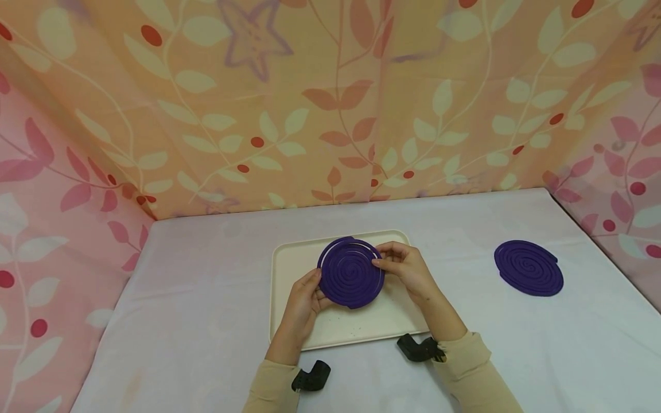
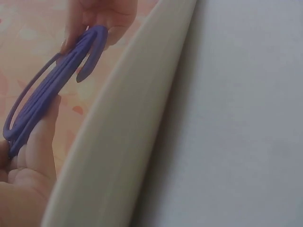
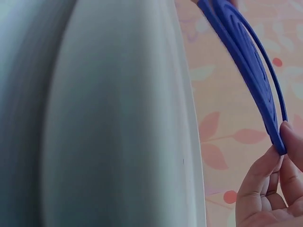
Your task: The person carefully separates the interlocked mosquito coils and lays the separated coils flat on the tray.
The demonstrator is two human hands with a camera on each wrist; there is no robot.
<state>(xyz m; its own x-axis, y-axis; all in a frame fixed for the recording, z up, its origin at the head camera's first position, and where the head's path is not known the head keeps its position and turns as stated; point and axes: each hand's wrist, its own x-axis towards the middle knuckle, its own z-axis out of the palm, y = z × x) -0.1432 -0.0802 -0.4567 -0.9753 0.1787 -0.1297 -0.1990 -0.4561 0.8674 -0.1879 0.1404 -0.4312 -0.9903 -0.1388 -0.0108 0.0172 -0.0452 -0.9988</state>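
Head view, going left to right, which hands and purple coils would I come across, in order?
Left hand → held coil → right hand → loose coil.

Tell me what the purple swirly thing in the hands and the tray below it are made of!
The purple spiral could be clay or soft rubber; I can't tell which. It looks like a smooth, dull rope wound in coils, with the outer coil hanging partly loose. The tray is probably cream plastic: smooth, not very shiny, with a rounded, moulded-looking rim.
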